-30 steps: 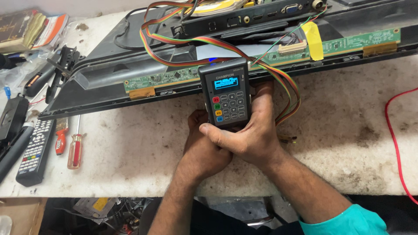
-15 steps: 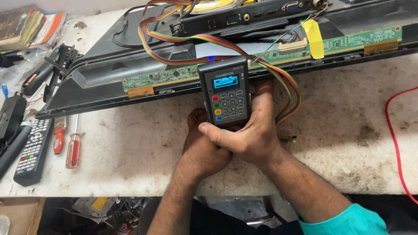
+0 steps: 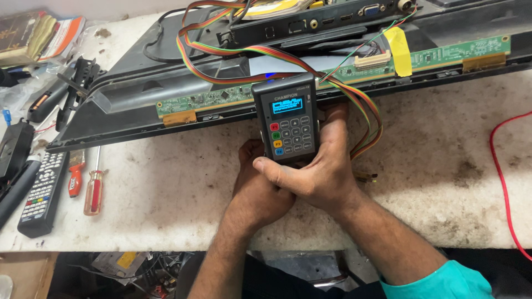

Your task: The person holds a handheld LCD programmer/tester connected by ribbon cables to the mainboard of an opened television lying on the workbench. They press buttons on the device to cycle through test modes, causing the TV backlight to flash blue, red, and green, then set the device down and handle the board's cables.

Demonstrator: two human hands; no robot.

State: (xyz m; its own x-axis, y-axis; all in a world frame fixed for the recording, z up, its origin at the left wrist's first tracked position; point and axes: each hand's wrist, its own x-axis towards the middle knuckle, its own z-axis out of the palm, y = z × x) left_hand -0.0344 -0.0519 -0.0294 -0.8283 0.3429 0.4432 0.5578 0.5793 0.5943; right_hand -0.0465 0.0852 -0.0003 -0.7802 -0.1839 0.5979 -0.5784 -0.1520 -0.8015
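Note:
A dark grey handheld tester (image 3: 288, 119) with a lit blue screen and a keypad of grey and coloured keys stands upright at the middle of the bench. My right hand (image 3: 316, 171) wraps around its lower part, thumb lying across the bottom edge. My left hand (image 3: 256, 185) is tucked under the right hand and cups the tester's base from the left. A rainbow ribbon cable (image 3: 363, 119) loops from behind the tester up to a black circuit box (image 3: 310, 19). Just behind lies a long green circuit strip (image 3: 221, 97) on a dark flat panel (image 3: 127, 108).
Two red-handled screwdrivers (image 3: 94, 188) and a black remote control (image 3: 40, 194) lie at the left. Books (image 3: 33, 36) and black tools sit at the far left. A red wire (image 3: 501, 177) curves down the right side. Yellow tape (image 3: 400, 51) marks the strip. The bench top (image 3: 432, 182) is stained white.
Both hands and the tester stay in the same hold. The view has shifted only slightly.

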